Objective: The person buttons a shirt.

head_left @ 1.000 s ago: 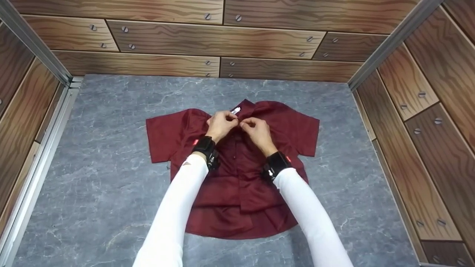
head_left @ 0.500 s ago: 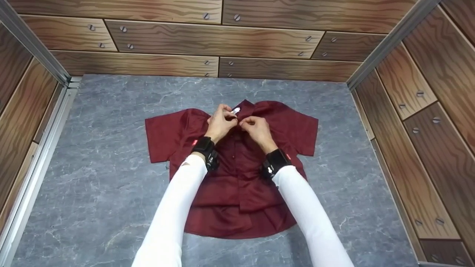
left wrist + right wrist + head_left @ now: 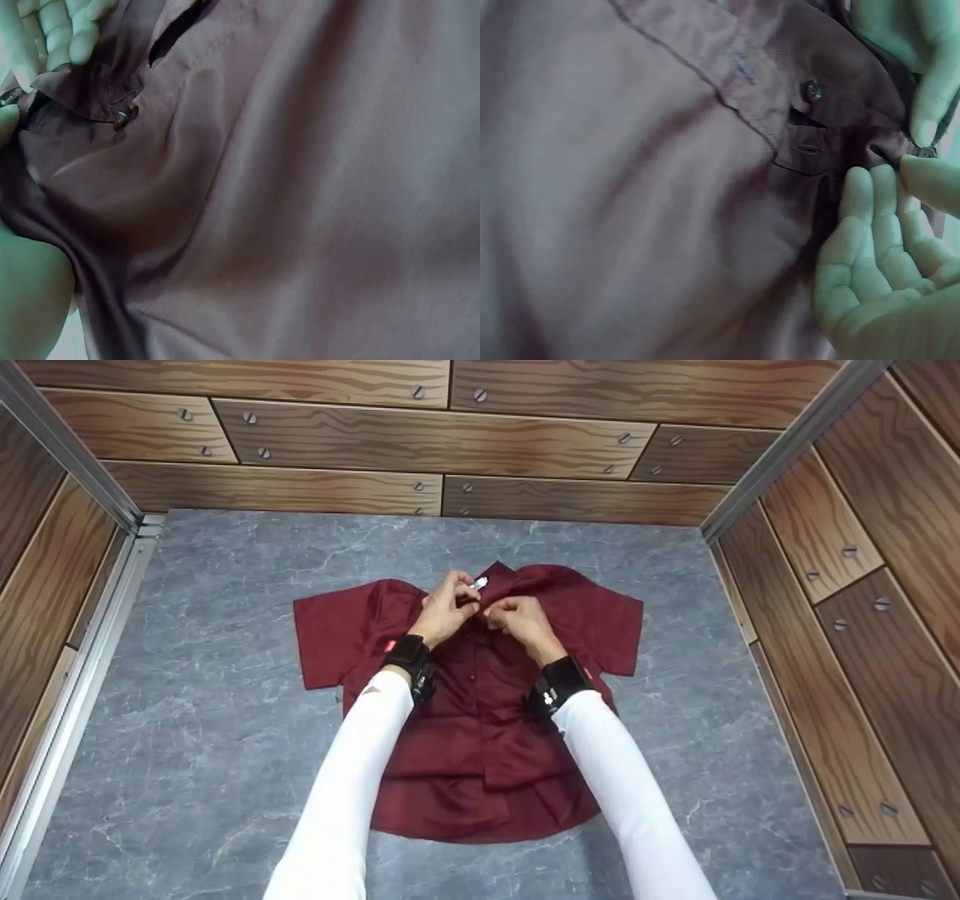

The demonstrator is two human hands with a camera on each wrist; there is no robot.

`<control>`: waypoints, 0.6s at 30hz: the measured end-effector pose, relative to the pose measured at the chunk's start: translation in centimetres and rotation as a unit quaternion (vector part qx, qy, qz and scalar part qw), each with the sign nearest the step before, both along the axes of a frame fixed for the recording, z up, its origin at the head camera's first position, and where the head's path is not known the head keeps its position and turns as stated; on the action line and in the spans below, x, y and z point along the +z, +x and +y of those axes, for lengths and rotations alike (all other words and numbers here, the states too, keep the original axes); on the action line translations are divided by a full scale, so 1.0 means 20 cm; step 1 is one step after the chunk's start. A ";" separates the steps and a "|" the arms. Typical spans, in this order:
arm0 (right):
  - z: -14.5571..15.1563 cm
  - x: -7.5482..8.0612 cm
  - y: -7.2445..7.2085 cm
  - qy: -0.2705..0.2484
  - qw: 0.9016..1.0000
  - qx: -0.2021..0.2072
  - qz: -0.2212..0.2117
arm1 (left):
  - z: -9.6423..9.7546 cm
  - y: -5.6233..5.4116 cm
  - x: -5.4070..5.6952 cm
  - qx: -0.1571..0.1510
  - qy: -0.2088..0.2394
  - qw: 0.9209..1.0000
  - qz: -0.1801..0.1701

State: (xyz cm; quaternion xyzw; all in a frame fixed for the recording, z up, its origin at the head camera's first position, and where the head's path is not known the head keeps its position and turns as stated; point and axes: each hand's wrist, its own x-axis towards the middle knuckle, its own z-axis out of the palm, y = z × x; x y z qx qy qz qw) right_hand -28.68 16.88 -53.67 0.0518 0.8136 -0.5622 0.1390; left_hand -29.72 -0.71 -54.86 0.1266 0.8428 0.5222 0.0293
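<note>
A dark red short-sleeved button shirt (image 3: 442, 810) lies front up, collar away from me. At the collar, my left hand (image 3: 442, 613) pinches the cloth between thumb and forefinger. My right hand (image 3: 526, 626) pinches the opposite edge just beside it. A small button (image 3: 928, 152) shows between the fingertips in the right wrist view. Near it are a buttonhole (image 3: 808, 149) and another button (image 3: 812, 91), which sits out in the open on the under layer. In the left wrist view, a button (image 3: 124, 118) lies by the folded cloth edge.
The shirt lies on a grey marbled surface (image 3: 225, 765). Wood-patterned panels (image 3: 337, 435) with metal corner rails (image 3: 795, 450) stand at the back and both sides. A white label (image 3: 478, 583) sits inside the collar.
The left hand's fingers have lifted and spread a little, with thumb and forefinger still at the collar. The right hand has shifted only slightly. The shirt lies as before.
</note>
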 end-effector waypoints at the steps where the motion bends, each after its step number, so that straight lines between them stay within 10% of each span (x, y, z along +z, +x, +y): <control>1: 0.00 0.00 0.00 -0.005 1.000 0.004 -0.004 | 0.00 0.00 0.00 0.000 -0.009 1.000 0.007; 8: 0.00 0.01 -0.01 -0.009 1.000 0.005 0.023 | 0.02 -0.01 0.01 -0.004 -0.048 0.998 0.048; 12: -0.02 0.01 -0.01 0.096 0.992 0.006 0.080 | 0.03 -0.01 0.00 -0.005 -0.069 0.994 0.084; 18: -0.01 0.03 0.01 0.312 0.915 0.021 0.254 | 0.01 -0.01 -0.01 0.001 -0.081 0.990 0.111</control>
